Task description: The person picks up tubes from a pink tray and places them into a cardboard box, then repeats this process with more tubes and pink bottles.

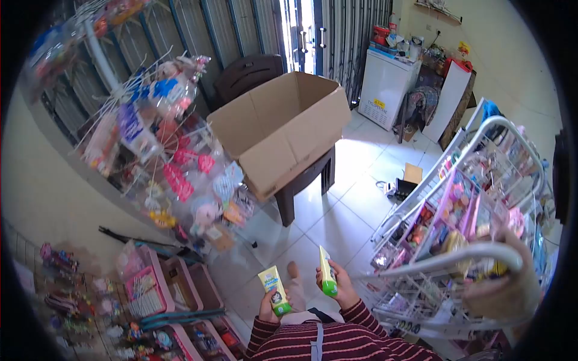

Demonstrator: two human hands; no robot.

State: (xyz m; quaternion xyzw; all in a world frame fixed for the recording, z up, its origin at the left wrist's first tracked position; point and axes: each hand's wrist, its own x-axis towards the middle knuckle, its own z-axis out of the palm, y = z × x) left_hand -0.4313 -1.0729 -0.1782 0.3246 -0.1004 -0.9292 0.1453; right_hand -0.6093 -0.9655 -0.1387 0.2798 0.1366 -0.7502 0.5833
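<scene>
Head view: left hand (269,307) grasps a yellow-green tube (275,291), fingers partly hidden behind it. Right hand (342,289) grips a second tube (327,272), its label unreadable. Both tubes are near, before the striped top (325,338). Far left, the box (280,129) conceals its floor.

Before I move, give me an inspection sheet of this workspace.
Surface: pale tiled floor, bright near the box.
Job's things: first tube and second tube, both yellow and green.
Clutter: open cardboard box on dark plastic furniture; hanging packets; loaded white rack.
Grippers: left hand holds the first tube, right hand the second.
Cables: dark cord by the wall socket.
Surroundings: white appliance, metal shutter.
</scene>
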